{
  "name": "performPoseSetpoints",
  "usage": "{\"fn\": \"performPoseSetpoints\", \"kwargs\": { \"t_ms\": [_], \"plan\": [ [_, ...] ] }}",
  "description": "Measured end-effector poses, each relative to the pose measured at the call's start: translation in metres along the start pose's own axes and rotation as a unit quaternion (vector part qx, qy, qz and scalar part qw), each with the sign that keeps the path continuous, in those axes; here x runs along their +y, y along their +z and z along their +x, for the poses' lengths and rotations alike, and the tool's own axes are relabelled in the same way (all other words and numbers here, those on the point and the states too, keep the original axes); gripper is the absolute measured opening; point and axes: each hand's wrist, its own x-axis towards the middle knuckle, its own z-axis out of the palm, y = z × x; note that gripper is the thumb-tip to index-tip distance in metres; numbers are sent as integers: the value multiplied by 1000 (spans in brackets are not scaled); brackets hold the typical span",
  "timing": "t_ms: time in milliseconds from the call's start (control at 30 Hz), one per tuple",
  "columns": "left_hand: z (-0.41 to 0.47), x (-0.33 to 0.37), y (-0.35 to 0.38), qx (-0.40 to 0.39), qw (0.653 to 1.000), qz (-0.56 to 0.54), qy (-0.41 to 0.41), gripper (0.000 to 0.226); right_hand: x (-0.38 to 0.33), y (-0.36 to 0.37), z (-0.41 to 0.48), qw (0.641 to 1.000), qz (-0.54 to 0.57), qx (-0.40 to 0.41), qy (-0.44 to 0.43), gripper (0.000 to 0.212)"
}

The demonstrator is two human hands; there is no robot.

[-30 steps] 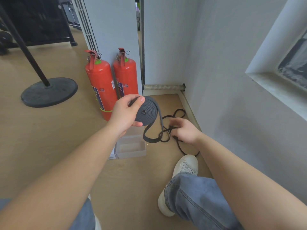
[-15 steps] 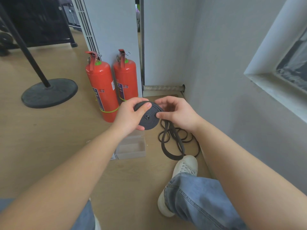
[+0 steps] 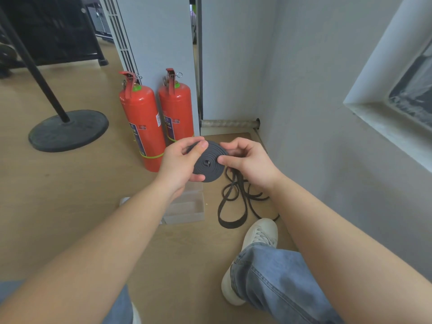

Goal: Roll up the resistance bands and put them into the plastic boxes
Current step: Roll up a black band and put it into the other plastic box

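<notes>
Wooden floor [image 3: 70,206] in a corner by a grey wall [image 3: 304,113]. One red fire extinguisher [image 3: 142,127] and a second extinguisher [image 3: 177,113] stand against the pillar. The clear plastic boxes [image 3: 184,209] sit on the floor just below the hands, partly hidden by the left forearm. Nothing shows inside them.

The loose tail of the black resistance band [image 3: 230,225] lies in loops on the floor, between the boxes and a white shoe [image 3: 259,232]. It runs up under the right wrist to the coil.

Change: a second ago the right hand [image 3: 250,164] was down on the floor, sorting that tail. Now it is up at the rolled coil [image 3: 210,169], which is held in the air above the boxes. Its thumb [image 3: 228,161] presses the flat face near the rim, with the fingers curled round the far edge.

The left hand [image 3: 180,164] grips the other side as it did before. Its thumb [image 3: 198,148] lies across the top and the fingers are clamped underneath.

The coil looks thicker, with several tight turns showing.

Judgement: the person is mid-roll and both hands are feeding another turn. Plenty of band is still unwound, so boxing is not close. The main risk is the coil springing open if either pinch slackens.
</notes>
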Motion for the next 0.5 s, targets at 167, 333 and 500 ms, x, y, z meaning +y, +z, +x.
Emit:
{"fn": "performPoseSetpoints", "kwargs": {
  "t_ms": [167, 333, 500],
  "plan": [
    [2, -1, -7, -71, 995, 69, -10, 22, 1, 0, -1, 999, -35, -5, -2, 17],
    [4, 5, -12, -117, 978, 173, -7, 17, -1, 4, 1, 997, -71, -35, -18, 25],
    [1, 12, -4, -73, 995, 56, -38, 20, -6, 12, 1, 997, -33, 48, -46, 20]
  ]
}}
